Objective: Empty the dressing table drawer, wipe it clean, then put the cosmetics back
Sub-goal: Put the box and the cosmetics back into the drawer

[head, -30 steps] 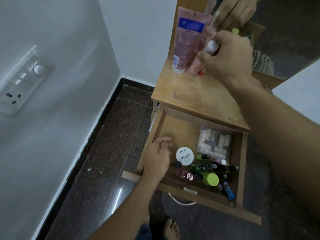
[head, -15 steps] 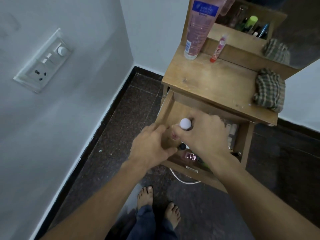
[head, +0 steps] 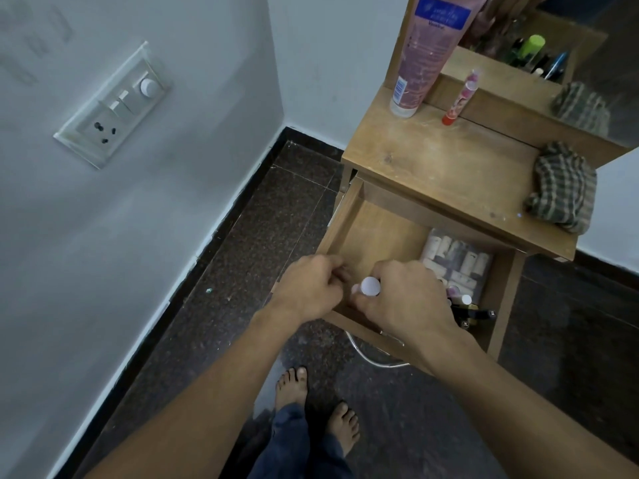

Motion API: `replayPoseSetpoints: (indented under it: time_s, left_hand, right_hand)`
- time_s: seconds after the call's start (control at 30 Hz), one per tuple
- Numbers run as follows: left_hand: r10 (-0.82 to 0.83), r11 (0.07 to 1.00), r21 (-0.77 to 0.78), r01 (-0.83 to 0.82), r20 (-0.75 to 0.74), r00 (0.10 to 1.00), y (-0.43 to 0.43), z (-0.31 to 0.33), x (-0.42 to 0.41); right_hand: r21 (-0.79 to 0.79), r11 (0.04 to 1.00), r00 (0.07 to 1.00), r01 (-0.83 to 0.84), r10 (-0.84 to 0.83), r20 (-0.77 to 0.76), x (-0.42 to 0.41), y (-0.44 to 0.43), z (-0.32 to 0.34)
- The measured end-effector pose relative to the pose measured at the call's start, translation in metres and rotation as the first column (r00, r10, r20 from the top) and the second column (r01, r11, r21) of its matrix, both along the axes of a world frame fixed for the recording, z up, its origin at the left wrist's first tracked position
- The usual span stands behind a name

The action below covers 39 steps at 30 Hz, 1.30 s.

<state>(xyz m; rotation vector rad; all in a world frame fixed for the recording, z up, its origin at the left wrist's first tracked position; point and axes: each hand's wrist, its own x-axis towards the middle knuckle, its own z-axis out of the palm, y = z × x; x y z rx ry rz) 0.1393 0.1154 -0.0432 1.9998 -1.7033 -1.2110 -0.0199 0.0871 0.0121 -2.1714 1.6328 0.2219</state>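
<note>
Centre frame, inside the open drawer (head: 380, 229): right hand (head: 408, 299), grip clamped round a white-capped bottle (head: 370, 286). Small, light, probably slick, so best taken by the body. Left hand (head: 311, 288) curled beside it; its grip, can't tell.

A white switch plate (head: 112, 105) sat tilted on the left wall (head: 103, 271), with a round dial (head: 148, 86) at its upper end, rocker switches in the middle and a three-pin socket (head: 103, 131) at its lower end. Faint marks (head: 34, 46) showed on the wall above it. A black skirting (head: 221, 216) ran along the base of both walls into the corner. The floor (head: 276, 209) was dark speckled tile, with a small pale speck (head: 209, 290) near the skirting. A dark mirror (head: 615, 63) stood at top right.
</note>
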Motion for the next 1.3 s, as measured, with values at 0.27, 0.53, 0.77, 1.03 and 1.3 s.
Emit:
replayPoseSetpoints:
  time_s: [0.27,0.53,0.77,1.03,1.3]
  left_hand:
    - [0.252,0.963,-0.064,-0.261,-0.119,0.96,0.0,-0.004,-0.003]
    - [0.238,0.961,-0.115,-0.25,-0.11,0.965,0.003,0.002,-0.005]
    - [0.234,0.959,-0.14,-0.248,-0.113,0.966,0.003,0.004,-0.005]
    - [0.289,0.931,-0.185,-0.315,-0.155,0.945,0.003,-0.003,-0.005]
    - [0.324,0.914,-0.208,-0.349,-0.145,0.935,0.004,-0.01,-0.009]
  right_hand:
    - [-0.034,0.999,0.996,-0.022,0.019,-0.086,0.0,0.008,-0.014]
    - [0.004,1.0,0.998,0.01,-0.01,-0.06,-0.001,0.01,-0.016]
    - [-0.005,0.999,0.997,0.05,-0.05,0.057,-0.009,-0.01,0.021]
    - [-0.355,0.793,0.845,0.495,-0.344,0.41,-0.025,-0.156,0.051]
    - [-0.468,0.738,0.873,0.486,-0.384,0.301,-0.002,-0.224,0.044]
